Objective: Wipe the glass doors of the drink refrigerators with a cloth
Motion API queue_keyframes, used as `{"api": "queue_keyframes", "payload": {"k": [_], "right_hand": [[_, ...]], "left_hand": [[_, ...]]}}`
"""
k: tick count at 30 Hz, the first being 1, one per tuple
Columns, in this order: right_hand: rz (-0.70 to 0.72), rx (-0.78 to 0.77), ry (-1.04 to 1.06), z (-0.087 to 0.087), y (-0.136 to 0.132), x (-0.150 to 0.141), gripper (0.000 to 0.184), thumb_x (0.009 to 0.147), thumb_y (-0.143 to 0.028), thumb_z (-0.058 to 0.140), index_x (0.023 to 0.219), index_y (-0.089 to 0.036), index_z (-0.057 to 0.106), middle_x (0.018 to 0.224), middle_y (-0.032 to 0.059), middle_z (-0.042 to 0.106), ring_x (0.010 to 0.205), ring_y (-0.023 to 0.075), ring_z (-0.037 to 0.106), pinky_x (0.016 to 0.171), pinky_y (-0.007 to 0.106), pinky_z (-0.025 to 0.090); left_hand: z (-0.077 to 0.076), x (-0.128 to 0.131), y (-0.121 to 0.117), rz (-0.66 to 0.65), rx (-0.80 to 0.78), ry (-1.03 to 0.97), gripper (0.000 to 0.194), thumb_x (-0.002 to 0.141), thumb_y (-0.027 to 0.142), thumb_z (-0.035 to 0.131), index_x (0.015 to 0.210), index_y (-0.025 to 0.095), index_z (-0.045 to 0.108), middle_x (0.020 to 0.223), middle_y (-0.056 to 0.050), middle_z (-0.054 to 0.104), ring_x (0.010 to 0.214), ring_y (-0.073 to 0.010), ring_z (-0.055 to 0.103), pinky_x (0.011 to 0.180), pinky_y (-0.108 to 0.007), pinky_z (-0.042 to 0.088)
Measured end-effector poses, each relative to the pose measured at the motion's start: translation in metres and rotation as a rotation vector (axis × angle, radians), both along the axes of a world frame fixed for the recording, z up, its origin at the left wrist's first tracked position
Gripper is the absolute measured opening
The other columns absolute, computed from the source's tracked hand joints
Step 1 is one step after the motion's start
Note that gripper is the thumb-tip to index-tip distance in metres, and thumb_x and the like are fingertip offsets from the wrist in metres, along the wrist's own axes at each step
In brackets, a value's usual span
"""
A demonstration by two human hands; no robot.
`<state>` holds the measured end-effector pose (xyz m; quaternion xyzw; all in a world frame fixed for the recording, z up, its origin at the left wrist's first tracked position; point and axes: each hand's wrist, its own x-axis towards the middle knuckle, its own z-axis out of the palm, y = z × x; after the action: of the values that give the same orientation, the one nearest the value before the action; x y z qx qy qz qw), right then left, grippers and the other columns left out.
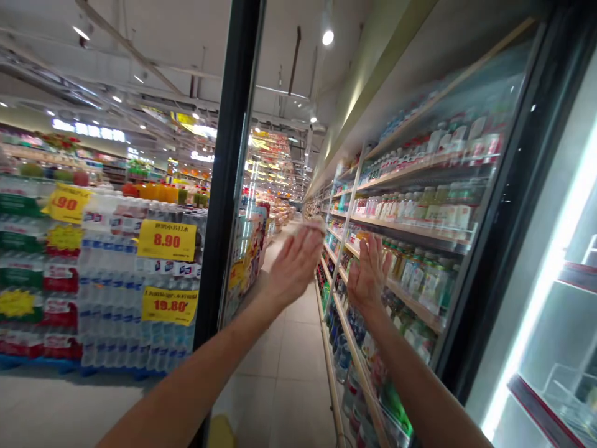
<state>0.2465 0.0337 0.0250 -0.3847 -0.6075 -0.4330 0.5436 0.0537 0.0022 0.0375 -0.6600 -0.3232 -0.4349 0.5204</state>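
An open glass cooler door (289, 348) in a black frame stands in front of me, and the aisle shows through it. My left hand (297, 261) is flattened toward the glass with a pale cloth (313, 222) under its fingers; motion blurs the cloth's edges. To its right, my right hand (368, 274) rests its stretched fingers against or close to the same pane, holding nothing I can see. Whether its whole palm touches the glass I cannot tell.
Shelves of bottled drinks (420, 211) appear in the glass on the right. A lit cooler interior (555, 336) is at the far right. On the left stand stacked packs of bottled water (112, 298) with yellow price signs (166, 240). Pale tiles (51, 404) cover the floor.
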Motion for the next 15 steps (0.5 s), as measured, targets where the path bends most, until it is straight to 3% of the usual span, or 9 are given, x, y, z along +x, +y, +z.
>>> {"api": "queue_keyframes", "payload": {"k": [2, 4, 8, 10, 15], "right_hand": [[-0.003, 0.002, -0.004, 0.0, 0.0, 0.001, 0.054, 0.086, -0.025, 0.035, 0.138, -0.017, 0.026, 0.139, 0.0134, 0.038, 0.134, 0.0217, 0.023, 0.108, 0.048, 0.016], [0.0, 0.0, -0.006, 0.0, 0.0, 0.001, 0.053, 0.086, -0.025, 0.034, 0.138, -0.017, 0.026, 0.139, 0.0132, 0.038, 0.134, 0.0218, 0.023, 0.108, 0.049, 0.015], [0.025, -0.008, 0.01, 0.001, -0.002, 0.001, 0.052, 0.086, -0.025, 0.033, 0.137, -0.018, 0.027, 0.139, 0.0129, 0.038, 0.134, 0.0224, 0.025, 0.108, 0.049, 0.015], [0.038, 0.005, 0.01, 0.002, -0.003, 0.001, 0.052, 0.086, -0.024, 0.033, 0.137, -0.018, 0.028, 0.139, 0.0129, 0.039, 0.134, 0.0224, 0.025, 0.108, 0.049, 0.016], [0.04, 0.01, 0.017, 0.001, -0.001, 0.001, 0.052, 0.086, -0.025, 0.034, 0.137, -0.018, 0.028, 0.139, 0.0124, 0.039, 0.134, 0.0218, 0.025, 0.108, 0.049, 0.017]], "left_hand": [[0.017, -0.011, 0.002, -0.009, 0.027, -0.209, 0.049, 0.084, 0.018, 0.042, 0.132, 0.013, 0.033, 0.143, -0.012, 0.029, 0.136, -0.0245, 0.01, 0.109, -0.045, 0.023], [0.023, -0.013, 0.002, -0.027, 0.044, -0.288, 0.052, 0.084, 0.019, 0.043, 0.134, 0.012, 0.03, 0.144, -0.014, 0.025, 0.137, -0.0254, 0.006, 0.108, -0.046, 0.022], [0.002, 0.005, 0.001, -0.038, -0.03, 0.077, 0.05, 0.084, 0.014, 0.04, 0.133, 0.016, 0.033, 0.144, -0.007, 0.028, 0.136, -0.0235, 0.008, 0.109, -0.042, 0.023], [0.0, 0.006, 0.0, -0.032, -0.048, 0.154, 0.049, 0.084, 0.014, 0.04, 0.132, 0.016, 0.034, 0.143, -0.006, 0.031, 0.136, -0.0223, 0.01, 0.109, -0.04, 0.024], [0.027, -0.02, 0.0, -0.04, 0.049, -0.302, 0.053, 0.085, 0.02, 0.041, 0.136, 0.016, 0.026, 0.146, -0.011, 0.022, 0.137, -0.0249, 0.006, 0.109, -0.048, 0.022]]}}
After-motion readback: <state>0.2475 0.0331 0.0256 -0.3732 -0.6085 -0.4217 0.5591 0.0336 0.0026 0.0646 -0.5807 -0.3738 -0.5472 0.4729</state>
